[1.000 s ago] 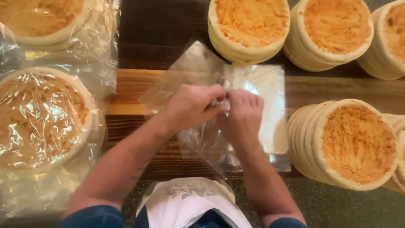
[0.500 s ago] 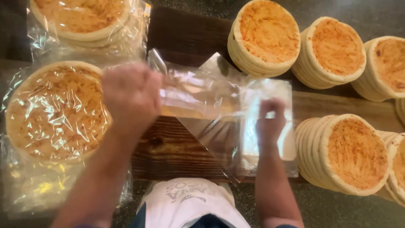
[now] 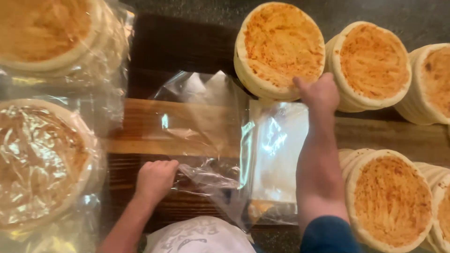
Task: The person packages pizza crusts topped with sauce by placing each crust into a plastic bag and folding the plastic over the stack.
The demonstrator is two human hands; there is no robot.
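Observation:
My left hand (image 3: 155, 179) grips the near edge of a clear plastic bag (image 3: 197, 126) that lies spread over the wooden table (image 3: 384, 133). My right hand (image 3: 319, 93) reaches forward and its fingers rest on the lower edge of a stack of round flatbreads (image 3: 280, 47) at the top centre. A pile of flat clear bags (image 3: 281, 154) lies just right of the spread bag, under my right forearm.
Two bagged flatbread stacks sit at the left (image 3: 42, 159) and top left (image 3: 51, 33). More unwrapped stacks stand at the top right (image 3: 375, 63), far right (image 3: 433, 82) and lower right (image 3: 389, 199). A white apron (image 3: 197, 236) shows at the bottom.
My left hand came back from the left to the near edge of the bag. My right hand left the bags and moved up to the flatbread stack.

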